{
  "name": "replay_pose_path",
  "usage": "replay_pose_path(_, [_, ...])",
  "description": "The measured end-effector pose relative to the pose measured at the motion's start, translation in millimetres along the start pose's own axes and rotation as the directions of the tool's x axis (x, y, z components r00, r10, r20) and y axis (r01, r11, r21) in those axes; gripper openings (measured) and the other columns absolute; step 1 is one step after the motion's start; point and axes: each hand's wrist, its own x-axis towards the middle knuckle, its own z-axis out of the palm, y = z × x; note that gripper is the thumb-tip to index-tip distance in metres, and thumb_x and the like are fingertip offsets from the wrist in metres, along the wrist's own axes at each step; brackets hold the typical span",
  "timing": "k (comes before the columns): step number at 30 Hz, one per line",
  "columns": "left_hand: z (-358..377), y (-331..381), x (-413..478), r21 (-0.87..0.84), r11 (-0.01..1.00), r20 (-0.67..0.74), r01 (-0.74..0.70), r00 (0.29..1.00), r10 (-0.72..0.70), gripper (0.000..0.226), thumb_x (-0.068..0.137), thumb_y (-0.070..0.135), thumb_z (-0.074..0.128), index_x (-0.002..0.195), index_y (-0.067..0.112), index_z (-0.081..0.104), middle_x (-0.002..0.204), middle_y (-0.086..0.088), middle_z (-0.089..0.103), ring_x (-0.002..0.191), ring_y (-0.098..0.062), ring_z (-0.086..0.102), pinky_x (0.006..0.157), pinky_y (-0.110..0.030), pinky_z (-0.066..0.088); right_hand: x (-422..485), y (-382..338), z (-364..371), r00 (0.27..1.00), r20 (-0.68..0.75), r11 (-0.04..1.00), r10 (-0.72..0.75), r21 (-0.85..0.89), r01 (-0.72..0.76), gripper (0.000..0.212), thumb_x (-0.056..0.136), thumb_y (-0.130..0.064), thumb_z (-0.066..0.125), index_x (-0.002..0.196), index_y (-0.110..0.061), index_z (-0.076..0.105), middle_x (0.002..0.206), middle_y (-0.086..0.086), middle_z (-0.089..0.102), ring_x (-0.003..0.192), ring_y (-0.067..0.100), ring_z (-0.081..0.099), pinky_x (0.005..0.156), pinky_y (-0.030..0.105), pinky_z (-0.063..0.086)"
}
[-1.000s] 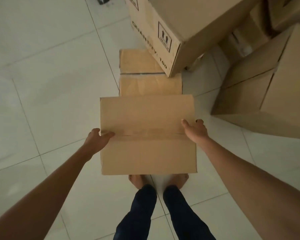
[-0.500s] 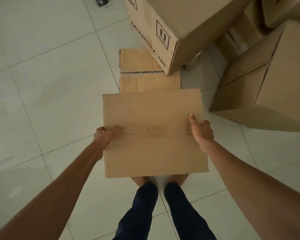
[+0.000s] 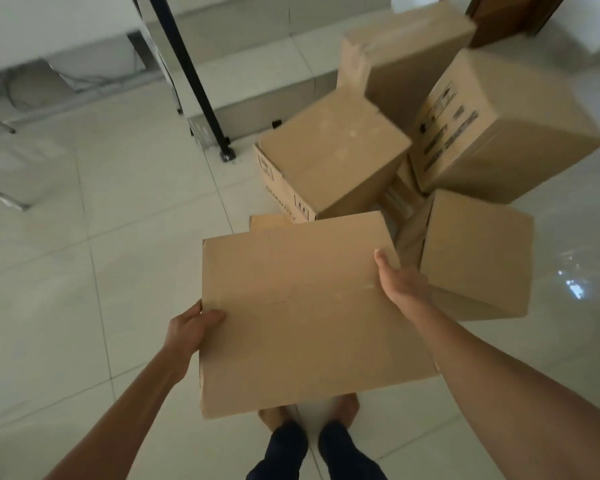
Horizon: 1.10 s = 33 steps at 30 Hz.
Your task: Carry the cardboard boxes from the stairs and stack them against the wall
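**Box (image 3: pixel 302 317) held level above the floor (image 3: pixel 84 271)**

Left hand (image 3: pixel 187 329) grips its left edge, right hand (image 3: pixel 400 284) its right edge, thumbs on top, so the wide load stays balanced. It hangs over the feet (image 3: pixel 343 407), just beside the pile (image 3: pixel 333 161) by the bottom step (image 3: pixel 257 109), seemingly ready to carry.

Six plain brown cardboard boxes (image 3: pixel 302 317) can be counted; more may be hidden in the heap. Two hands: left hand (image 3: pixel 187 330), right hand (image 3: pixel 402 285). Two bare feet (image 3: pixel 347 405). One slanted black metal pole (image 3: pixel 190 74).
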Motion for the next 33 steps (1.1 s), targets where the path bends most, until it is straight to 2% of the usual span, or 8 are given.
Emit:
replay_pose_path(6, [-8,68,-88,-0.130,0.976,-0.002,-0.176,0.984,0.177,0.033,0.080,0.029,0.067,0.112,0.037,0.069,0.110,0.006,0.069,0.100,-0.017,0.064,0.085,-0.036,0.051,-64,-34,-110,0.991,-0.083,0.994,-0.104,-0.025,0.102,0.096,0.081,-0.083,0.028,0.129,-0.004,0.056,0.133,0.019,0.055,0.120,0.039,0.052,0.098,0.045,0.043])
replay_pose_path(8, [-6,93,-109,-0.156,0.960,0.003,-0.230,0.972,0.234,0.041,0.080,0.033,0.065,0.120,0.040,0.064,0.112,0.005,0.069,0.100,-0.020,0.064,0.082,-0.038,0.054,-81,-39,-142,0.987,-0.111,0.993,-0.117,-0.025,0.115,0.097,0.081,-0.083,0.024,0.129,-0.005,0.057,0.133,0.018,0.055,0.120,0.038,0.052,0.098,0.045,0.043])
replay_pose_path(10, [-6,117,-126,-0.170,0.947,0.048,-0.272,0.958,0.283,0.044,0.081,0.035,0.062,0.124,0.044,0.060,0.114,0.002,0.069,0.100,-0.025,0.065,0.082,-0.039,0.055,-98,-42,-171,0.982,-0.128,0.991,-0.135,-0.036,0.132,0.099,0.080,-0.084,0.019,0.130,-0.007,0.056,0.134,0.017,0.055,0.121,0.037,0.052,0.099,0.046,0.043])
replay_pose_path(14, [-5,166,-156,-0.217,0.924,0.193,-0.316,0.914,0.358,0.035,0.084,0.035,0.058,0.117,0.048,0.062,0.110,-0.004,0.071,0.100,-0.034,0.066,0.081,-0.045,0.056,-131,-43,-221,0.963,-0.220,0.987,-0.155,0.000,0.159,0.093,0.087,-0.078,0.021,0.139,-0.005,0.047,0.141,0.019,0.049,0.128,0.037,0.047,0.103,0.044,0.038])
replay_pose_path(18, [-4,207,-181,-0.190,0.906,0.306,-0.379,0.854,0.421,0.037,0.087,0.043,0.055,0.124,0.046,0.054,0.113,-0.012,0.067,0.099,-0.038,0.065,0.076,-0.047,0.057,-165,-34,-258,0.950,-0.275,0.987,-0.145,0.024,0.158,0.089,0.089,-0.076,0.020,0.143,-0.009,0.043,0.145,0.018,0.044,0.132,0.036,0.043,0.106,0.042,0.034])
replay_pose_path(25, [8,245,-218,-0.075,0.897,0.452,-0.435,0.787,0.419,0.044,0.088,0.050,0.052,0.126,0.029,0.054,0.102,-0.020,0.069,0.087,-0.037,0.067,0.062,-0.037,0.056,-217,12,-289,0.904,-0.427,0.973,0.022,0.215,0.078,0.093,0.083,-0.081,0.029,0.133,-0.006,0.052,0.132,0.018,0.055,0.120,0.036,0.054,0.100,0.042,0.043])
replay_pose_path(28, [18,252,-227,-0.031,0.882,0.519,-0.470,0.747,0.416,0.044,0.087,0.044,0.057,0.126,0.023,0.054,0.101,-0.021,0.070,0.082,-0.037,0.068,0.062,-0.041,0.057,-238,36,-298,0.888,-0.451,0.957,0.082,0.283,0.055,0.092,0.083,-0.080,0.031,0.133,-0.005,0.051,0.133,0.018,0.054,0.120,0.036,0.054,0.098,0.041,0.042])
replay_pose_path(33, [43,250,-244,0.006,0.847,0.570,-0.531,0.698,0.434,0.047,0.084,0.040,0.064,0.128,0.028,0.054,0.100,-0.017,0.072,0.082,-0.037,0.070,0.063,-0.044,0.057,-271,81,-305,0.856,-0.490,0.926,0.162,0.374,0.038,0.090,0.084,-0.078,0.032,0.133,-0.005,0.051,0.131,0.016,0.056,0.117,0.036,0.054,0.093,0.040,0.043])
